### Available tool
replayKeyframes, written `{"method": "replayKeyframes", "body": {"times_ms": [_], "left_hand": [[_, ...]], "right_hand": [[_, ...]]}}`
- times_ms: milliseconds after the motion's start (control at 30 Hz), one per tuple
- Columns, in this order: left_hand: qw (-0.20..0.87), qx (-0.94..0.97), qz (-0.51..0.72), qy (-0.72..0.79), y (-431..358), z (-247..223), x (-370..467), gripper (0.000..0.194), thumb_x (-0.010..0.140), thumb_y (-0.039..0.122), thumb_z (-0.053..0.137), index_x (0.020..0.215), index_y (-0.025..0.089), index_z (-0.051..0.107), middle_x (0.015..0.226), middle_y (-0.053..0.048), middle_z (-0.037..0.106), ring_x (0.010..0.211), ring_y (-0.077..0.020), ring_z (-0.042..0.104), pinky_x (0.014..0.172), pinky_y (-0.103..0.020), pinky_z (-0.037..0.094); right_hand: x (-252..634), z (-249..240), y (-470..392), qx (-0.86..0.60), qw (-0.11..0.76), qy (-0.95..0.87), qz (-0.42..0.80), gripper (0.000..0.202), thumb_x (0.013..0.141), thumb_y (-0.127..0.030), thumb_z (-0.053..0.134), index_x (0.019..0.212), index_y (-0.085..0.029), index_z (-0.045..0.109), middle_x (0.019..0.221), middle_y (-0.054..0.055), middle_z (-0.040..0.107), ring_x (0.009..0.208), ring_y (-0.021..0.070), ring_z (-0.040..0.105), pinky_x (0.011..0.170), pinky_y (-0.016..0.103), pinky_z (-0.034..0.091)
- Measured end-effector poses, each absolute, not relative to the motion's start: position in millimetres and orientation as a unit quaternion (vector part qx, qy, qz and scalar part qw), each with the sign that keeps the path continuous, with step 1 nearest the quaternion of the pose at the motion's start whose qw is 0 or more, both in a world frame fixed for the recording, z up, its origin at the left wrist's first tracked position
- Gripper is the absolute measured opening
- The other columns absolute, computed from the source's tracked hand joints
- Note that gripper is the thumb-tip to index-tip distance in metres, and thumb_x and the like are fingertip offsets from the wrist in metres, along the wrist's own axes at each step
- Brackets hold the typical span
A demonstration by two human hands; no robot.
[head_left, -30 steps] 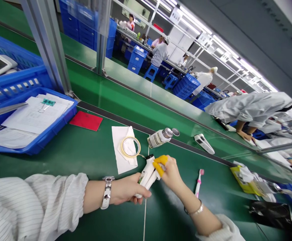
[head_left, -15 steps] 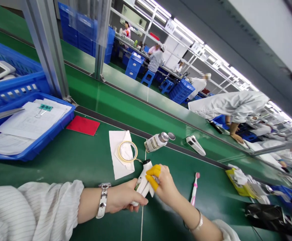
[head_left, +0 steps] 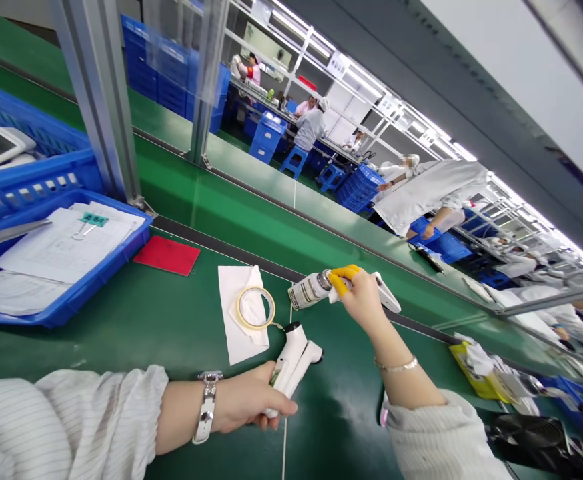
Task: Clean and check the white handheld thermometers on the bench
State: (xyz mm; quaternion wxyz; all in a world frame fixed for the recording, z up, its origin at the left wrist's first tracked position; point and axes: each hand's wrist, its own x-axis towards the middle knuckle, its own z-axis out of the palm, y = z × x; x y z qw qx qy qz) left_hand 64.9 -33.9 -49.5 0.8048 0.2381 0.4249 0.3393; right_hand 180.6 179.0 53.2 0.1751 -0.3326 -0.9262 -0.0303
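My left hand (head_left: pixel 251 399) is wrapped round the lower end of a white forked device (head_left: pixel 295 360) with black tips. My right hand (head_left: pixel 359 293), with yellow finger covers on two fingers, is closed at the metal top of a labelled white bottle (head_left: pixel 307 291). A bit of white material shows under those fingers; what it is I cannot make out. Left of the bottle, a roll of tape (head_left: pixel 255 308) lies on white paper (head_left: pixel 229 307). Behind my right hand is another white device (head_left: pixel 387 293), partly hidden.
At the left are a blue tray (head_left: pixel 136 243) of papers, a blue basket (head_left: pixel 79 163) and a red card (head_left: pixel 167 255). A metal post (head_left: pixel 99 100) stands behind them. Yellow tray (head_left: pixel 471 367) and black object (head_left: pixel 534 437) lie right. People work beyond.
My right hand has left the forked device and moved up and right to the bottle's top. My left hand still holds the device. A person in white across the belt has shifted.
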Motion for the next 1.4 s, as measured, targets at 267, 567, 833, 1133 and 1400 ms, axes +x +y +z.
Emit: {"method": "replayKeyframes", "body": {"times_ms": [267,567,833,1133,1400], "left_hand": [[0.806,0.245,0.339,0.419,-33.5,-51.2,64.9,0.046,0.062,0.018,0.064,0.103,0.017,0.043,0.072,0.001,0.053,0.05,-0.0063,0.048,0.048,-0.021,0.028],[0.802,0.25,0.341,0.422,-34.7,-48.4,63.7,0.046,0.062,0.018,0.064,0.103,0.018,0.042,0.074,0.001,0.055,0.049,-0.0059,0.048,0.048,-0.021,0.029],[0.802,0.244,0.34,0.427,-34.2,-46.9,65.2,0.041,0.063,0.017,0.062,0.1,0.017,0.042,0.07,0.003,0.055,0.049,-0.0059,0.047,0.047,-0.02,0.029],[0.802,0.243,0.333,0.431,-33.7,-46.4,64.3,0.041,0.063,0.019,0.064,0.098,0.017,0.043,0.069,0.003,0.054,0.05,-0.0062,0.047,0.049,-0.022,0.029],[0.801,0.253,0.33,0.431,-33.4,-45.8,64.2,0.042,0.063,0.018,0.064,0.1,0.016,0.044,0.071,0.003,0.054,0.051,-0.0068,0.048,0.049,-0.022,0.03]], "right_hand": [[179.0,50.1,180.0,-0.331,0.126,-0.934,-0.052,0.015,0.083,-0.02,0.055,0.086,-0.016,0.069,0.083,0.009,0.068,0.078,0.0243,0.06,0.072,0.034,0.041],[184.5,63.1,156.5,-0.313,0.132,-0.94,-0.035,0.017,0.085,-0.023,0.053,0.083,-0.016,0.067,0.082,0.01,0.067,0.075,0.025,0.056,0.068,0.035,0.036],[202.0,11.1,83.5,-0.214,0.016,-0.973,0.086,0.015,0.086,-0.018,0.054,0.076,-0.021,0.064,0.071,0.002,0.063,0.069,0.0188,0.053,0.068,0.032,0.032],[206.7,-3.2,86.2,-0.229,0.034,-0.965,0.125,0.013,0.087,-0.017,0.052,0.08,-0.021,0.063,0.077,0.004,0.063,0.074,0.02,0.051,0.072,0.035,0.031],[209.1,-8.3,83.1,-0.209,0.05,-0.964,0.159,0.01,0.087,-0.019,0.052,0.081,-0.022,0.06,0.078,0.001,0.063,0.074,0.0177,0.053,0.073,0.034,0.032]]}}
